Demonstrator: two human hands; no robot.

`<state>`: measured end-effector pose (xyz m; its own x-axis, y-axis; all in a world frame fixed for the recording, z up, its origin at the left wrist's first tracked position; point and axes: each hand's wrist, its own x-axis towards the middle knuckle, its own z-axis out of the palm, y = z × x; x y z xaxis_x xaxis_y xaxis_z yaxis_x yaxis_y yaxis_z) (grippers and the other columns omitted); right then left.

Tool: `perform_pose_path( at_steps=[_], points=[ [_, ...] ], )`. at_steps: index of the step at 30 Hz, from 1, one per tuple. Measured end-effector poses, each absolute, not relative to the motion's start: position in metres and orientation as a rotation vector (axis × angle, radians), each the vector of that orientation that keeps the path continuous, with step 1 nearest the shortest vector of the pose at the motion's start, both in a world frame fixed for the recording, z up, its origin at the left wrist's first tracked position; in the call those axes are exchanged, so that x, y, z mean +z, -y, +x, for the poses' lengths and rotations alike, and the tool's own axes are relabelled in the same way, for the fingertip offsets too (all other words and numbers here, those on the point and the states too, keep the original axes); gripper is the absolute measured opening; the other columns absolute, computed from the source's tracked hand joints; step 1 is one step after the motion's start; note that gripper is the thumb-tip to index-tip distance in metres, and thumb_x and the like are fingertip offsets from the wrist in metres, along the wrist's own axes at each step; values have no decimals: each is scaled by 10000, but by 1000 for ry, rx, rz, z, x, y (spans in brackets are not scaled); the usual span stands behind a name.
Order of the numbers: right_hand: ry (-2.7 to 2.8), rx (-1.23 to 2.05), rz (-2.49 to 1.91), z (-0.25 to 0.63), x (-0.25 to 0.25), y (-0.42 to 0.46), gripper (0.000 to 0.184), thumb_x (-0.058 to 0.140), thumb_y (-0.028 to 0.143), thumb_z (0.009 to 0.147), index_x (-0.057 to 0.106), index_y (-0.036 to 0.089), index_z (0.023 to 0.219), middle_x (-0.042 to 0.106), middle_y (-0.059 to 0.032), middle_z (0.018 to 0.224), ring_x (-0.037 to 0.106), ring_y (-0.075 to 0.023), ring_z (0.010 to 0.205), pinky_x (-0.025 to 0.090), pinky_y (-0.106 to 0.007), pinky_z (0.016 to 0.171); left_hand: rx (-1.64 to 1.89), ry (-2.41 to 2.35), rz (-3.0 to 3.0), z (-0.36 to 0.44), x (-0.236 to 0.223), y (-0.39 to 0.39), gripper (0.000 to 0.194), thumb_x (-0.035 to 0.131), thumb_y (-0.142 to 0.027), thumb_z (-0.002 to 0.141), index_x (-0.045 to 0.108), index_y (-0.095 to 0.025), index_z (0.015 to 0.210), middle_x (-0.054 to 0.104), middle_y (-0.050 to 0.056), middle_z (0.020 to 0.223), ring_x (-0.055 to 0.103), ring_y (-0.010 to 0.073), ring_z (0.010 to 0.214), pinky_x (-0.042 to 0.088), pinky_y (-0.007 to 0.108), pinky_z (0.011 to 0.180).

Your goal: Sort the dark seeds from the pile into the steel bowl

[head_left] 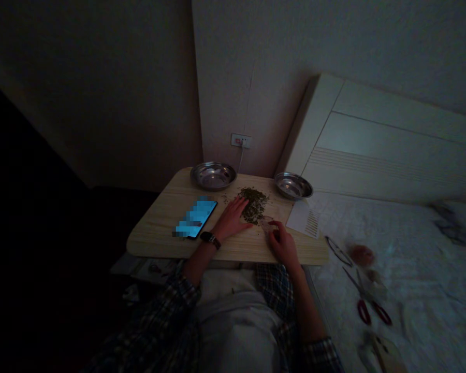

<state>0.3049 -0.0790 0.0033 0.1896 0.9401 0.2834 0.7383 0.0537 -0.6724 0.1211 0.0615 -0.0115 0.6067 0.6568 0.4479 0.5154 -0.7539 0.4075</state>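
Observation:
A loose pile of small greenish grains (254, 203) is spread over the light wooden table (159, 228), with a few strays at its edges. My left hand (232, 220) lies open at the pile's left side, fingers stretched out and their tips touching the grains. A dark watch is on that wrist. Just below the pile's right side, my right hand (282, 243) has its fingers curled in at a clear, see-through plastic piece (266, 224). The dim light hides whether this piece is a bag or a small container.
Two shallow metal bowls stand toward the back, a left bowl (213, 176) and a right bowl (294, 185). A lit phone (198, 220) lies left of my hands. Printed paper (305, 218) is at the right edge. Scissors (367, 298) and glasses (338, 251) rest on the bed (423, 280).

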Motion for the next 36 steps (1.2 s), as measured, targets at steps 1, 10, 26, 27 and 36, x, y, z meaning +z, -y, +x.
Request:
perform_pose_path(
  at_steps=[1, 10, 26, 27, 36],
  points=[
    [1592, 344, -1729, 305, 4, 79, 314, 431, 289, 873, 523, 182, 1154, 455, 70, 539, 478, -137, 499, 283, -230, 519, 866, -966, 2596, 121, -12, -61, 827, 668, -507, 765, 307, -160, 1423, 312, 142, 1498, 190, 286, 1421, 198, 469, 1167],
    [1581, 333, -1742, 304, 3, 79, 320, 416, 278, 870, 520, 179, 1156, 477, 63, 552, 482, -138, 499, 285, -231, 520, 868, -964, 2603, 120, -11, -61, 812, 651, -510, 780, 297, -167, 1426, 310, 132, 1500, 189, 276, 1422, 194, 460, 1170],
    [1596, 348, -1718, 306, 2, 78, 321, 418, 275, 863, 522, 176, 1151, 457, 70, 537, 457, -134, 485, 274, -230, 508, 863, -978, 2591, 121, -9, -60, 818, 667, -501, 766, 313, -160, 1419, 313, 135, 1498, 185, 285, 1422, 202, 472, 1167],
    [1605, 355, -1713, 306, 2, 79, 319, 424, 276, 864, 524, 180, 1151, 460, 70, 538, 462, -133, 489, 277, -229, 511, 863, -978, 2590, 121, -9, -60, 821, 672, -496, 764, 316, -151, 1417, 314, 137, 1498, 183, 284, 1423, 203, 467, 1168],
    [1594, 342, -1714, 305, 3, 79, 319, 408, 295, 883, 518, 175, 1157, 455, 69, 543, 473, -136, 501, 285, -230, 520, 863, -978, 2595, 120, -9, -59, 817, 667, -495, 769, 312, -148, 1418, 314, 134, 1498, 187, 273, 1423, 203, 453, 1169]
  ],
)
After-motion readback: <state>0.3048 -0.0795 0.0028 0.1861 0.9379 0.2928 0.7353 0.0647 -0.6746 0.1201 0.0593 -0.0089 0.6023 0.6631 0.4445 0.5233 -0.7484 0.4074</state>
